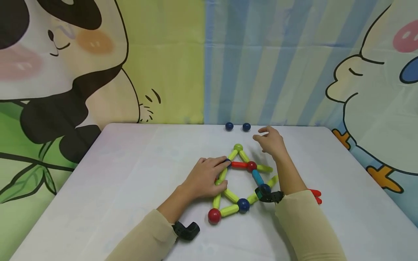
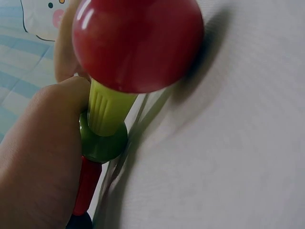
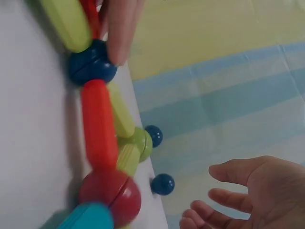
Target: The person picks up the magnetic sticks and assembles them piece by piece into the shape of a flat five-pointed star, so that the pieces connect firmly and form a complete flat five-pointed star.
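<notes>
A ball-and-stick frame, made of yellow-green, red and light blue rods joined by coloured balls, lies on the table. My left hand holds its left side, fingers over a blue ball and thumb by a green ball. A large red ball at the frame's near corner fills the top of the left wrist view. My right hand is in the air beyond the frame's right side, fingers loosely bent and holding nothing. Nearest to it are two loose dark blue balls at the table's far edge.
Red pieces lie partly hidden behind the right sleeve. The white table ends at a cartoon-printed curtain. Wrist-worn black cameras sit on both arms, the right one over the frame in the head view.
</notes>
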The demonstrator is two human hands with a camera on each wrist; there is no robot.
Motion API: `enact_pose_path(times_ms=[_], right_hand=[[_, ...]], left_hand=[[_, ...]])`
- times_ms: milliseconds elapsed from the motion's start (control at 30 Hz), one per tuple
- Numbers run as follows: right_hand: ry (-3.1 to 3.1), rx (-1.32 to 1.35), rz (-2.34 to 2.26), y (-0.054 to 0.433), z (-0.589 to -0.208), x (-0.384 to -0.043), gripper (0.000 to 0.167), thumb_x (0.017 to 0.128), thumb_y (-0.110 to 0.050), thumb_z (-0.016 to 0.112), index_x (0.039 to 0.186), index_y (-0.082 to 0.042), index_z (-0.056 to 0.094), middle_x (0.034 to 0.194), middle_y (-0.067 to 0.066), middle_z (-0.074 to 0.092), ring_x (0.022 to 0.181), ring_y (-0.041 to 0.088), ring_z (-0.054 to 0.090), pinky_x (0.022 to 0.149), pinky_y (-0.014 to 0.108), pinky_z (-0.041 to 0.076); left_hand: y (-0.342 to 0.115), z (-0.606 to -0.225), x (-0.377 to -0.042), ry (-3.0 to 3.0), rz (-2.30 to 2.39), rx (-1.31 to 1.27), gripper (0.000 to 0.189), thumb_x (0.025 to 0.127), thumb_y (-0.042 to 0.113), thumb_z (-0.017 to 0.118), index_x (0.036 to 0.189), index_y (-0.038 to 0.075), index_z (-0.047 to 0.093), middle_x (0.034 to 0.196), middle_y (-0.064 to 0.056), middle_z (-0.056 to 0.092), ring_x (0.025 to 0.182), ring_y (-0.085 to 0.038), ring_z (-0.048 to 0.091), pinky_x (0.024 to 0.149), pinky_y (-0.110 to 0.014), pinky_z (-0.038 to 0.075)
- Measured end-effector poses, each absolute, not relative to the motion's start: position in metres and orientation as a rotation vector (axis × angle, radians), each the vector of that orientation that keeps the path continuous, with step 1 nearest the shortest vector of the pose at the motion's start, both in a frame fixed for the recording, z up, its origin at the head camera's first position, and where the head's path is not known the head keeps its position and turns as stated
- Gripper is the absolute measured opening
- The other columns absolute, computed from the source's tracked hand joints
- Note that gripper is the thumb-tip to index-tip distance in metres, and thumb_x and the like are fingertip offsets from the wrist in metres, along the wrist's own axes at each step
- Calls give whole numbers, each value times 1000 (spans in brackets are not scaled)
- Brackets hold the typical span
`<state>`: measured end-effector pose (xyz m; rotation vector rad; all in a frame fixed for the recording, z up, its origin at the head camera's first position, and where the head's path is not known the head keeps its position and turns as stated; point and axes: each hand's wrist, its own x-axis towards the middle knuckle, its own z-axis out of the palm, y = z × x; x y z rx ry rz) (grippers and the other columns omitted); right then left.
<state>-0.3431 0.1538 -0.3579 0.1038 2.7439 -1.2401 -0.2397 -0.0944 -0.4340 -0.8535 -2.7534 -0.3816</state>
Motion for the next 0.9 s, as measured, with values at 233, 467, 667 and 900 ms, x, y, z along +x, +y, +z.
enact_pose_path(times_ms=[233, 467, 667, 900], right_hand=[[2748, 162, -1294, 139, -362, -374, 61, 102, -25, 59, 157, -8, 39, 152, 25, 49, 110, 38, 67, 99, 47, 57], [2681, 117, -1221, 137, -383, -400, 80, 101, -24, 62, 166, -11, 17, 160, 28, 36, 132, 42, 56, 108, 51, 51], [2725, 35, -1047, 130, -393, -412, 81, 102, -28, 59, 168, -17, 11, 168, 27, 22, 153, 46, 28, 121, 62, 31], [2794, -27, -972, 123, -392, -419, 66, 101, -20, 56, 161, -10, 30, 162, 29, 34, 148, 46, 36, 120, 60, 34]], left_hand=[[-89, -431, -237, -2765, -360, -868, 64, 93, 49, 53, 150, 21, 55, 156, -2, 53, 136, -22, 57, 104, -44, 46], [-87, -433, -237, -2752, -358, -874, 64, 93, 49, 54, 150, 21, 56, 156, -2, 53, 137, -21, 56, 104, -44, 46], [-89, -435, -236, -2727, -363, -877, 64, 93, 49, 56, 150, 21, 56, 155, -2, 54, 134, -21, 58, 103, -44, 47], [-94, -435, -240, -2722, -360, -864, 64, 92, 49, 57, 149, 20, 57, 155, -2, 54, 135, -21, 58, 103, -43, 47]])
